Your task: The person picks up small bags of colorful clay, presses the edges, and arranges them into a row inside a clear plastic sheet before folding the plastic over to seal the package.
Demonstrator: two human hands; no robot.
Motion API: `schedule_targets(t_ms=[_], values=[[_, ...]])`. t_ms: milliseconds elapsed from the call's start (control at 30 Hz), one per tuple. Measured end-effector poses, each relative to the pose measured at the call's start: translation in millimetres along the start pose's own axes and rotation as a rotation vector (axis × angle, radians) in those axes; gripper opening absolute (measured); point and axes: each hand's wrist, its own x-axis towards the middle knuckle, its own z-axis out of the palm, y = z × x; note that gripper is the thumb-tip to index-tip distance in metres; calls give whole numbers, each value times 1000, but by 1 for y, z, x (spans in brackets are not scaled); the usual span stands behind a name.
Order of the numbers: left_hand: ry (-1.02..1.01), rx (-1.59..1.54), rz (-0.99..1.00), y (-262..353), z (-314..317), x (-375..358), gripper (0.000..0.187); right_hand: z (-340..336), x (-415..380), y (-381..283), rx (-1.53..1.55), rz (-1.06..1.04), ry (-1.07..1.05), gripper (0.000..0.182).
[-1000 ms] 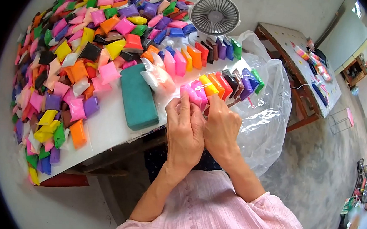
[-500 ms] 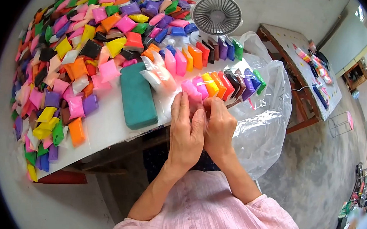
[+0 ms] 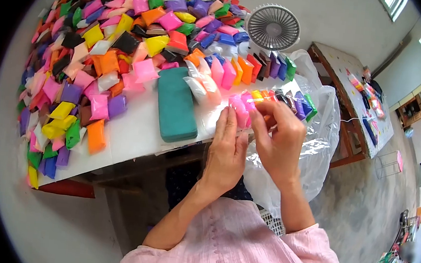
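Observation:
A row of coloured packets [image 3: 300, 107], apparently inside a clear plastic bag, lies at the table edge, running from pink to green. My left hand [image 3: 226, 155] rests against the near end of the row beside the pink packets [image 3: 241, 106], its fingers straight and together. My right hand [image 3: 282, 140] reaches over the row with bent fingers, thumb by the pink end and fingertips around the orange and red packets, gripping the bag there. Its fingers hide part of the row. Behind stands a second upright row of packets [image 3: 246, 70], pink through green.
A large heap of coloured packets [image 3: 106, 62] covers the table's left side. A teal block [image 3: 176, 106] lies beside pale packets [image 3: 201, 88]. A grey fan [image 3: 273, 28] stands behind. A big clear plastic bag [image 3: 314, 150] hangs over the right edge. Another table [image 3: 342, 88] is farther right.
My right hand has moved from the pink end, beside my left hand, rightward over the row, its fingers now around the orange and red packets. The camera view has shifted slightly.

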Motion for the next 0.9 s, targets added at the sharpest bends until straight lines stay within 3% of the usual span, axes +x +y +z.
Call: schedule_targets(t_ms=[167, 300, 400, 500, 633, 733, 900], values=[[-31, -24, 76, -5, 2, 0, 50, 38, 42, -15, -367, -67, -103, 44], [-16, -59, 74, -5, 5, -3, 43, 67, 63, -27, -545, 32, -361, 72], [-43, -137, 0, -3, 5, -4, 45, 70, 72, -27, -519, 32, -542, 50], [-45, -198, -27, 0, 3, -3, 47, 77, 70, -20, -532, -20, -448, 34], [-29, -154, 33, -1, 3, -3, 48, 84, 76, -21, -531, 40, -513, 37], [93, -109, 110, -1, 8, -3, 37, 85, 77, -24, -515, 57, -535, 38], [91, -133, 77, 2, 7, -3, 44, 85, 80, -21, -515, 62, -542, 38]])
